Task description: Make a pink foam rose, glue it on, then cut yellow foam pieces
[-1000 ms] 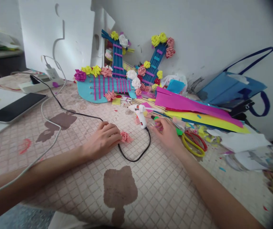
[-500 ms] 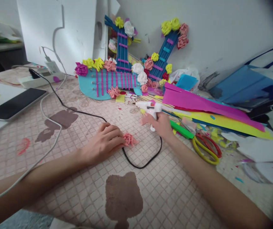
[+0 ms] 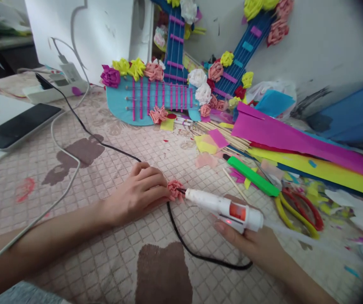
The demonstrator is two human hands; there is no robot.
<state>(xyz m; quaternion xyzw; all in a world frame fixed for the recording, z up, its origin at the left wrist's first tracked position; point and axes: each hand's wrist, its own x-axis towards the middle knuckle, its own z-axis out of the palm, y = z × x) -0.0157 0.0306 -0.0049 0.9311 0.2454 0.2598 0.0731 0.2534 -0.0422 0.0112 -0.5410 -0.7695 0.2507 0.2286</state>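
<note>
My left hand (image 3: pixel 143 189) rests low on the patterned tablecloth, its fingers closed at the edge of a pink paper flower (image 3: pixel 175 188). Wrapped around a white glue gun (image 3: pixel 213 204) is my right hand (image 3: pixel 247 236). The gun points left, its dark nozzle tip at the flower; whether it touches cannot be told. A red light glows on its side, and a clear glue stick (image 3: pixel 292 234) sticks out of its back. The black cord (image 3: pixel 187 247) loops below the gun and passes under my left hand toward the power strip.
A light-blue paper guitar (image 3: pixel 121 101) with paper flowers leans at the back. Pink, yellow and blue paper sheets (image 3: pixel 282 135), thin sticks, a green utility knife (image 3: pixel 252 175) and red-and-yellow-handled scissors (image 3: pixel 298 211) lie to the right. A tablet (image 3: pixel 23 124) and power strip (image 3: pixel 51 90) stand left.
My right hand has brought the glue gun from the back middle toward me, its nozzle now at the flower. My left hand has stayed by the flower. The view has tilted and shifted slightly.
</note>
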